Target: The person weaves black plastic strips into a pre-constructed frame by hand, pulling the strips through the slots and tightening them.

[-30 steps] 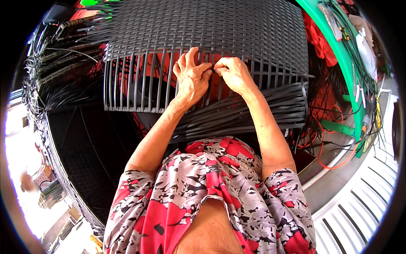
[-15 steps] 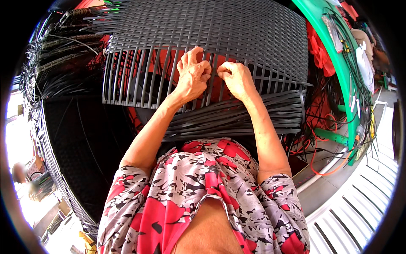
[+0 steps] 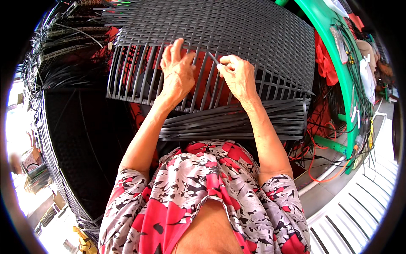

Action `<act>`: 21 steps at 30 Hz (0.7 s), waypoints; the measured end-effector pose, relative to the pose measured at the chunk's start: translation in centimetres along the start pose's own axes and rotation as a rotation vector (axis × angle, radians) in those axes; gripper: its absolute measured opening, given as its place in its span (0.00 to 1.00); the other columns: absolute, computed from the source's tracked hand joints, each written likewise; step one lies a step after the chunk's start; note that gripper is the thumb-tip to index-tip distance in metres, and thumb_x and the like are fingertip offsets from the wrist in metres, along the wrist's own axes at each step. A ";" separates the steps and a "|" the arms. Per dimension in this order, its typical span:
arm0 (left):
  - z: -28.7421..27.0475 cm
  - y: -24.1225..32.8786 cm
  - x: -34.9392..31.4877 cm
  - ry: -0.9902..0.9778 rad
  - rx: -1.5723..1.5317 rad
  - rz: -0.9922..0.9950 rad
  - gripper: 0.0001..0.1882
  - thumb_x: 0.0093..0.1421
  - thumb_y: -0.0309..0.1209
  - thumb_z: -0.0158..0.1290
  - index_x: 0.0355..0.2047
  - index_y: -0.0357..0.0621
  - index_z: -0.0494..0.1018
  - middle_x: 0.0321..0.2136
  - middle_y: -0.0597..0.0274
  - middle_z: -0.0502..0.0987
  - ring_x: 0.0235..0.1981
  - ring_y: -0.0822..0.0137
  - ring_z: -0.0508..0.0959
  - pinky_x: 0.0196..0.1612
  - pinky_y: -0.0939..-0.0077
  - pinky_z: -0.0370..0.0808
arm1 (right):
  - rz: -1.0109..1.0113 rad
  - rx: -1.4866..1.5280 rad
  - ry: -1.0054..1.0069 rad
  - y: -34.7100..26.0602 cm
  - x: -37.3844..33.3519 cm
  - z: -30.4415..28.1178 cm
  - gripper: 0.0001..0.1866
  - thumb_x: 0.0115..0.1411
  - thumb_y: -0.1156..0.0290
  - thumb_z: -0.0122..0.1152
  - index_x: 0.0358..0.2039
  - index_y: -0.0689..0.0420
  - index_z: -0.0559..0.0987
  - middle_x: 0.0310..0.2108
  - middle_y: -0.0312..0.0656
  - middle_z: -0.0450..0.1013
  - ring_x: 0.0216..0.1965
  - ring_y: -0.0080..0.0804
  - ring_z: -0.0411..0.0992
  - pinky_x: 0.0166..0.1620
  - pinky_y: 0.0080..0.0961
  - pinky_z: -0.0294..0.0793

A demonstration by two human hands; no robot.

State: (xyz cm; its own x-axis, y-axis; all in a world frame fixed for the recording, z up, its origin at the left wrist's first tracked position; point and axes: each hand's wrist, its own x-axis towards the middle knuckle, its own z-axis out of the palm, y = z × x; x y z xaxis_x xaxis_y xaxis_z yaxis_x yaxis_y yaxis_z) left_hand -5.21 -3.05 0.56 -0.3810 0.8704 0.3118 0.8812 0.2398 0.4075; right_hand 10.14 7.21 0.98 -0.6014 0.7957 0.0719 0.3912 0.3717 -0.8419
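Left of the dark woven panel (image 3: 220,25) sit stacked woven pieces (image 3: 63,53) with loose strand ends, some reaching close to its edge. A black hollow form (image 3: 84,148) stands to its lower left. The panel itself lies in front of the person, closely woven across its far part, with bare ribs (image 3: 137,78) along its near part.

Over those ribs, left of the panel's middle, the left hand (image 3: 176,67) has its fingers loosely spread; no held thing shows, and motion blur hides whether the thumb touches anything. Just right of it, at the border between weave and ribs, the right hand (image 3: 238,76) pinches a thin dark strip (image 3: 212,58) between thumb and fingertips. That narrow pinch could slip if the strip is pulled hard, and a twist in the strip could leave a rib skipped or the row uneven.

Below the panel's near edge runs a bundle of flat strands (image 3: 241,120); a strip trailing into it could tangle. Right of the panel are red material (image 3: 325,63) and a green curved frame (image 3: 347,93) hung with strands, which could snag loose ends.
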 end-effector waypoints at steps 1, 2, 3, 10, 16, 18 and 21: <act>0.7 -0.2 -0.2 -0.106 0.019 0.003 0.22 0.48 0.23 0.58 0.46 0.48 0.75 0.63 0.48 0.55 0.61 0.43 0.55 0.61 0.49 0.53 | -0.041 -0.058 -0.007 -0.1 0.2 -0.3 0.08 0.54 0.72 0.60 0.31 0.64 0.80 0.17 0.43 0.75 0.20 0.24 0.73 0.26 0.24 0.71; 1.3 -0.3 -0.4 -0.114 -0.001 0.013 0.21 0.49 0.25 0.58 0.47 0.51 0.75 0.63 0.48 0.54 0.62 0.42 0.52 0.62 0.43 0.49 | -0.020 -0.141 -0.072 -0.2 0.4 -0.4 0.08 0.54 0.72 0.59 0.30 0.64 0.80 0.17 0.43 0.74 0.19 0.26 0.73 0.27 0.25 0.71; 1.8 -0.5 -0.4 -0.085 0.034 0.049 0.21 0.50 0.25 0.57 0.47 0.52 0.76 0.64 0.48 0.53 0.63 0.41 0.51 0.62 0.41 0.48 | 0.002 -0.223 -0.130 -0.4 0.7 -0.5 0.08 0.53 0.72 0.59 0.29 0.64 0.80 0.17 0.43 0.74 0.19 0.28 0.73 0.28 0.27 0.72; 3.0 -0.9 0.5 -0.150 0.013 0.022 0.09 0.49 0.23 0.55 0.32 0.46 0.78 0.63 0.45 0.52 0.63 0.37 0.48 0.61 0.33 0.43 | 0.053 -0.203 -0.254 -0.7 2.5 0.2 0.08 0.54 0.71 0.60 0.32 0.61 0.82 0.22 0.45 0.76 0.25 0.32 0.75 0.33 0.29 0.73; 0.3 -0.6 -0.4 0.076 -0.406 -0.033 0.09 0.45 0.20 0.59 0.28 0.44 0.78 0.59 0.49 0.59 0.58 0.44 0.58 0.59 0.51 0.57 | -0.233 -0.006 -0.039 -0.9 1.3 1.6 0.10 0.54 0.76 0.63 0.38 0.58 0.81 0.43 0.45 0.75 0.34 0.39 0.76 0.35 0.30 0.76; -0.8 -0.8 -0.7 0.152 -0.375 0.060 0.09 0.47 0.18 0.59 0.30 0.42 0.78 0.59 0.52 0.60 0.60 0.50 0.59 0.58 0.59 0.61 | 0.017 0.485 -0.247 -1.2 0.8 2.6 0.09 0.55 0.74 0.63 0.38 0.59 0.81 0.41 0.41 0.76 0.28 0.27 0.74 0.30 0.22 0.75; -1.3 -1.7 -0.8 0.095 -0.400 0.057 0.12 0.47 0.19 0.60 0.33 0.43 0.76 0.59 0.52 0.61 0.59 0.49 0.60 0.58 0.57 0.61 | 0.104 0.547 -0.268 -1.5 1.2 3.3 0.09 0.58 0.72 0.62 0.39 0.59 0.82 0.32 0.35 0.76 0.23 0.16 0.69 0.24 0.15 0.70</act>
State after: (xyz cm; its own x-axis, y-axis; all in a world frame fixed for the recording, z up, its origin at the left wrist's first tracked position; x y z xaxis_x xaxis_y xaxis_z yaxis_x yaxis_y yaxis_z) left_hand -6.77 -4.74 0.73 -0.3757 0.8291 0.4140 0.7303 -0.0102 0.6831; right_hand 6.52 6.03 0.54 -0.7613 0.6402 -0.1027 0.0859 -0.0575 -0.9946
